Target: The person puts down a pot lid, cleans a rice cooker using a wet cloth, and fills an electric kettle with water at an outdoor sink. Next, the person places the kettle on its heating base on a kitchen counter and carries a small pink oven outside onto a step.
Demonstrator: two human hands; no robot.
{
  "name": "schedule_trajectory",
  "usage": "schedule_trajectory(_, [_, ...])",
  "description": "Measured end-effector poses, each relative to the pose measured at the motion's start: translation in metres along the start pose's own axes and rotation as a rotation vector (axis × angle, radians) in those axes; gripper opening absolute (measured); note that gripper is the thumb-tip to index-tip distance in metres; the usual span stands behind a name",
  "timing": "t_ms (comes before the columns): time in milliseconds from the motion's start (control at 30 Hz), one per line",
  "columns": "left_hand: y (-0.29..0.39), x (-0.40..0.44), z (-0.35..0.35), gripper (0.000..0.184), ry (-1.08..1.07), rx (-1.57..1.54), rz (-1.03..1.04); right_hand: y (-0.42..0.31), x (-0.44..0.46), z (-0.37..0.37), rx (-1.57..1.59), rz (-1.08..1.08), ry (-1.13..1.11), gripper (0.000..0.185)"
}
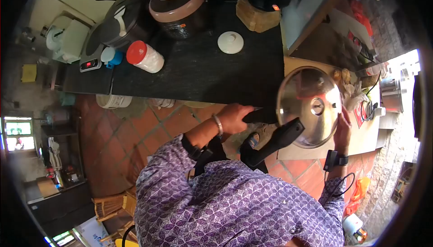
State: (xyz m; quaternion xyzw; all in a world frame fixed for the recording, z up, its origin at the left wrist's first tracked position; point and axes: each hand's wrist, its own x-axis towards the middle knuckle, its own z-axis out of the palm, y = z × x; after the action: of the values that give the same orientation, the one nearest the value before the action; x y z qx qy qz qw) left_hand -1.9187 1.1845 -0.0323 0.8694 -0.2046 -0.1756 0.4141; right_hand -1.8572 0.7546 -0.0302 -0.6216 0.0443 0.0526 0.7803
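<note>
A round steel pot lid (311,98) with a small central knob is at the right, overlapping the pale worktop edge. My right hand (343,127) has its fingers closed on the lid's right rim. My left hand (233,118), with a bracelet on the wrist, is closed beside the dark counter's front edge. A black shape touches its fingertips, but I cannot make out what it is. A long black handle-like piece (277,142) slants in front of the lid's lower left. What it joins is hidden.
On the black counter (198,71) stand a rice cooker (178,10), a red-lidded jar (145,57), a white lid (230,42) and a blue-capped container (111,56). A white bucket (113,101) is beneath. Food and cables lie at the right; a wooden chair (110,204) is lower left.
</note>
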Motion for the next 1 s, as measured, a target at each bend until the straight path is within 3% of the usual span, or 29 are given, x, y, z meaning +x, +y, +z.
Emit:
schedule_trajectory(100, [-0.025, -0.052, -0.02, 0.046, 0.18, -0.059, 0.072, 0.008, -0.005, 0.066, -0.014, 0.025, -0.076, 0.039])
schedule_trajectory(167, [-0.037, -0.088, -0.039, 0.049, 0.315, -0.058, 0.007, 0.006, -0.009, 0.131, 0.05, 0.035, -0.11, 0.038])
schedule_trajectory(200, [-0.036, -0.103, -0.055, 0.049, 0.313, -0.051, 0.019, 0.011, -0.007, 0.154, 0.075, 0.05, -0.126, 0.038])
schedule_trajectory(267, [-0.03, -0.134, -0.088, 0.049, 0.27, 0.083, -0.196, 0.028, 0.001, 0.19, 0.1, 0.07, -0.164, 0.036])
schedule_trajectory(300, [-0.039, -0.148, -0.095, 0.049, 0.267, 0.09, -0.183, 0.034, 0.005, 0.209, 0.101, 0.073, -0.189, 0.036])
schedule_trajectory(367, [-0.068, -0.174, -0.099, 0.045, 0.317, 0.129, -0.345, 0.038, 0.007, 0.247, 0.184, 0.125, -0.226, 0.038])
schedule_trajectory(467, [-0.141, -0.207, -0.096, 0.043, 0.342, 0.155, -0.392, 0.052, 0.019, 0.289, 0.209, 0.214, -0.236, 0.041])
schedule_trajectory(533, [-0.132, -0.215, -0.113, 0.04, 0.368, 0.141, -0.393, 0.06, 0.028, 0.314, 0.246, 0.213, -0.274, 0.042])
schedule_trajectory(567, [-0.13, -0.217, -0.119, 0.037, 0.391, 0.122, -0.403, 0.055, 0.027, 0.326, 0.179, 0.264, -0.255, 0.044])
schedule_trajectory(633, [-0.182, -0.237, -0.108, 0.035, 0.4, 0.209, -0.475, 0.065, 0.034, 0.338, 0.097, 0.219, -0.282, 0.044])
schedule_trajectory(667, [-0.175, -0.235, -0.115, 0.035, 0.402, 0.154, -0.482, 0.069, 0.037, 0.343, 0.011, 0.153, -0.282, 0.043])
schedule_trajectory(700, [-0.167, -0.234, -0.125, 0.035, 0.388, 0.101, -0.487, 0.067, 0.035, 0.347, 0.002, 0.07, -0.299, 0.04])
schedule_trajectory(733, [-0.179, -0.237, -0.131, 0.039, 0.393, 0.118, -0.465, 0.072, 0.039, 0.352, -0.007, 0.139, -0.275, 0.04])
schedule_trajectory(767, [-0.209, -0.245, -0.132, 0.037, 0.421, 0.236, -0.372, 0.086, 0.047, 0.355, 0.115, 0.1, -0.313, 0.043])
schedule_trajectory(800, [-0.236, -0.245, -0.137, 0.042, 0.402, 0.151, -0.388, 0.087, 0.049, 0.36, 0.075, 0.094, -0.283, 0.042])
schedule_trajectory(900, [-0.211, -0.235, -0.164, 0.045, 0.352, 0.244, -0.426, 0.094, 0.05, 0.369, -0.035, -0.021, -0.245, 0.044])
schedule_trajectory(1000, [-0.231, -0.237, -0.177, 0.043, 0.268, 0.218, -0.44, 0.095, 0.035, 0.366, -0.141, -0.002, -0.169, 0.044])
